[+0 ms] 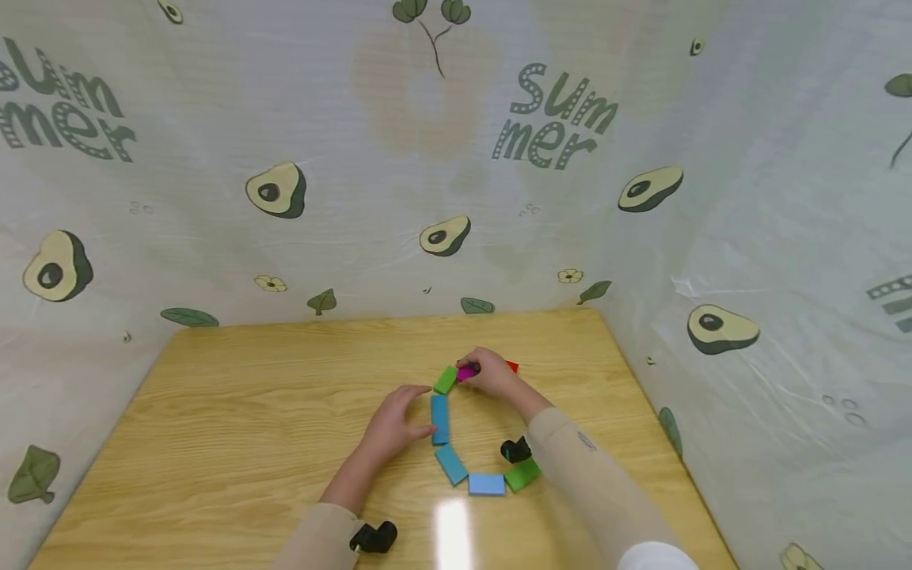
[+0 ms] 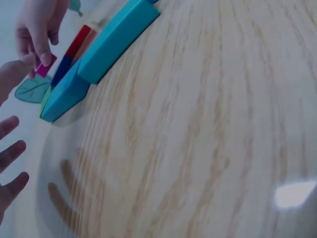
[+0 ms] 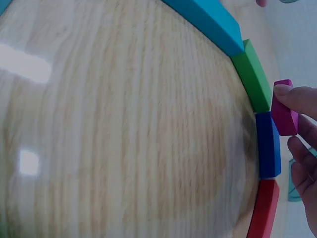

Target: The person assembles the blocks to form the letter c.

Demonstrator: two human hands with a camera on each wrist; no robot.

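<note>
I see the right hand (image 1: 493,375) pinching a magenta block (image 3: 284,114) between thumb and fingertips; the block sits raised above the ring of blocks on the desk (image 1: 235,412), over the joint between a green block (image 3: 252,82) and a dark blue block (image 3: 267,145). In the right wrist view, a red block (image 3: 263,208) follows the dark blue one along the arc, and a teal block (image 3: 208,22) precedes the green one.

I see the left hand (image 1: 393,419) resting on the desk just left of the ring, fingers straight and spread, holding nothing; its fingertips lie just beside the upright teal block (image 1: 439,418). Whether they touch it I cannot tell.

In the head view, the arc continues downward through a second teal block (image 1: 452,464), a light blue block (image 1: 487,484) and a second green block (image 1: 523,474). Avocado-print sheeting (image 1: 456,158) encloses the desk on three sides.
</note>
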